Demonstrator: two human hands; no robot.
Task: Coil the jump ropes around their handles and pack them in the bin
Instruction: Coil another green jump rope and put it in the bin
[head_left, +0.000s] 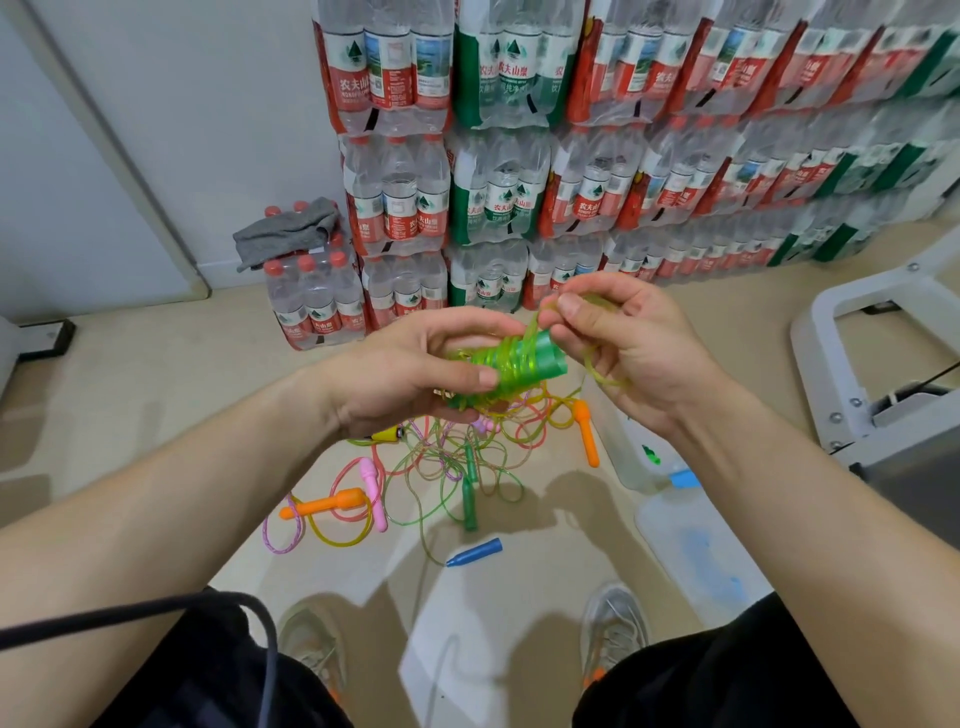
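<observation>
1. Grips the green handles (524, 361) in the left hand (410, 374), thumb laid over the top and fingers curled underneath, holding them roughly level above the floor.
2. Carries several turns of yellow-green rope (531, 327) wound round those handles, with one handle's wide end facing the right hand (623, 353).
3. Pinches the free length of that rope between right thumb and forefinger, just above the handles' right end; lets a loop of it fall across the right palm.
4. Looks down past both hands on a tangle of ropes (457, 457) spread on the floor, well below the held bundle.
5. Counts loose handles in and around the tangle: two orange handles (586, 431), a pink handle (375, 493), a green handle (469, 501) and a blue handle (475, 552) lying apart, nearest the shoes (613, 629).
6. Finds the clear bin (696, 551) on the floor right of the tangle, under the right forearm; cannot tell its contents through the blur.
7. Faces stacked water bottle packs (498, 182) along the wall, with a grey cloth (285, 228) draped on a low pack at the left.
</observation>
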